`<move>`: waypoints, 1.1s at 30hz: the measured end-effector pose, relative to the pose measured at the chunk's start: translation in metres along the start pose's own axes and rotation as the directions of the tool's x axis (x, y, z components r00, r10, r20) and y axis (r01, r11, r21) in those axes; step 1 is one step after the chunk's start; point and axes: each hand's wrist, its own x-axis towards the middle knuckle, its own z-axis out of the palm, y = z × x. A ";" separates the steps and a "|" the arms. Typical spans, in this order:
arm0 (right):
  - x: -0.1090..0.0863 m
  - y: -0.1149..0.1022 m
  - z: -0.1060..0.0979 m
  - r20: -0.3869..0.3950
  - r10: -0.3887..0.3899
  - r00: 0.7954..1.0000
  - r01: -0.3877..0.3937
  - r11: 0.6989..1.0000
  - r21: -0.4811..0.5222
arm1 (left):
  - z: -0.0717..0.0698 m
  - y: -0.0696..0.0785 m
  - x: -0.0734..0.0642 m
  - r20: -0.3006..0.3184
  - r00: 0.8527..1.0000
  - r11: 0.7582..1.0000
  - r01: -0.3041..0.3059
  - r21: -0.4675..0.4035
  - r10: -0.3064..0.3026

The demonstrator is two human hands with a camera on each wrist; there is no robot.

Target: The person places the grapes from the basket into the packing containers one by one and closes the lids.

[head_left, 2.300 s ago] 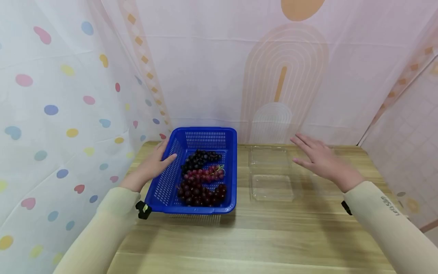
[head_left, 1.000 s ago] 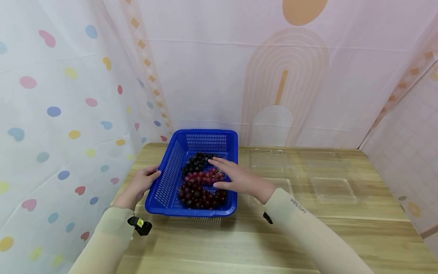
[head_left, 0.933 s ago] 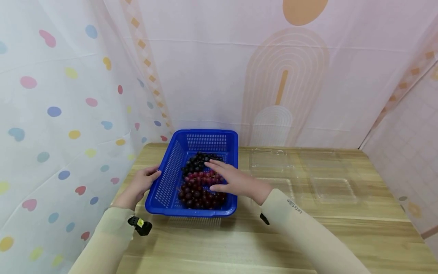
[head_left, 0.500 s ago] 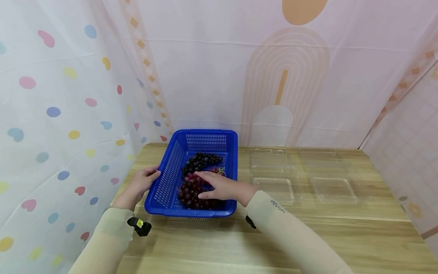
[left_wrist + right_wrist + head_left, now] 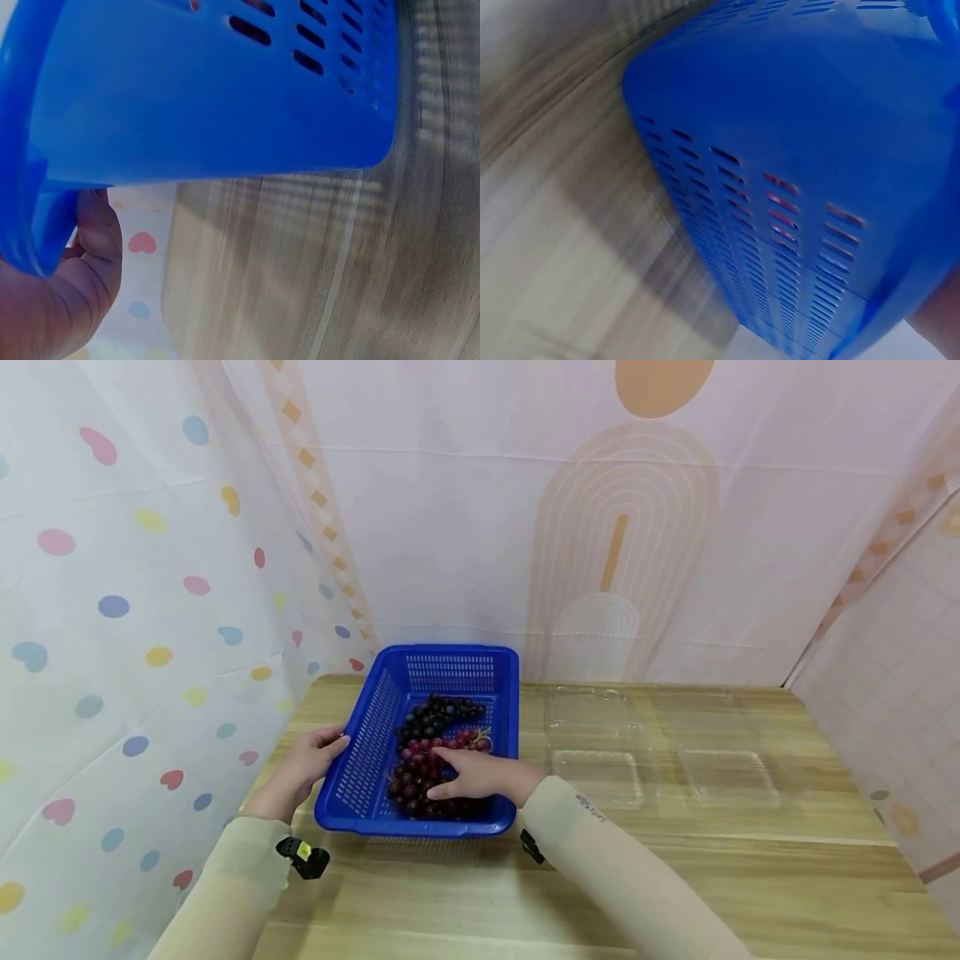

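1. Basket (image 5: 358, 781), blue plastic, slotted walls; stands on the worktop (image 5: 600, 877).
2. Grapes, three bunches, inside the basket: black bunch (image 5: 431, 718) at the far side, red bunch (image 5: 459, 741) in the middle, dark red bunch (image 5: 408, 789) at the near side.
3. Left hand (image 5: 303, 768): curled round the basket's left rim, gripping it.
4. Right hand (image 5: 483, 774): over the dark red bunch, thumb and forefinger spread wide; remaining fingers hidden, firm contact cannot be told.
5. Clear plastic containers (image 5: 596, 777): side by side, right of the basket.
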 end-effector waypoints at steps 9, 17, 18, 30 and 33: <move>0.006 -0.002 0.004 0.072 0.065 0.995 -0.067 0.997 0.026 | -0.001 -0.002 0.000 -0.004 1.000 1.000 0.009 0.006 -0.009; 0.012 -0.003 0.012 0.091 0.086 0.992 -0.085 0.996 -0.011 | -0.001 -0.001 0.000 -0.005 1.000 1.000 0.015 -0.013 -0.015; 0.014 -0.002 0.013 0.086 0.088 0.992 -0.086 0.996 -0.025 | -0.001 -0.001 0.000 -0.005 1.000 1.000 0.012 -0.014 -0.012; 0.025 0.004 0.021 -0.004 0.088 0.996 -0.088 0.985 -0.147 | 0.000 -0.002 0.003 -0.012 1.000 1.000 0.009 0.005 -0.009; 0.025 0.003 0.022 -0.004 0.094 0.996 -0.094 0.986 -0.138 | 0.000 -0.002 0.003 -0.018 1.000 1.000 0.011 0.012 -0.011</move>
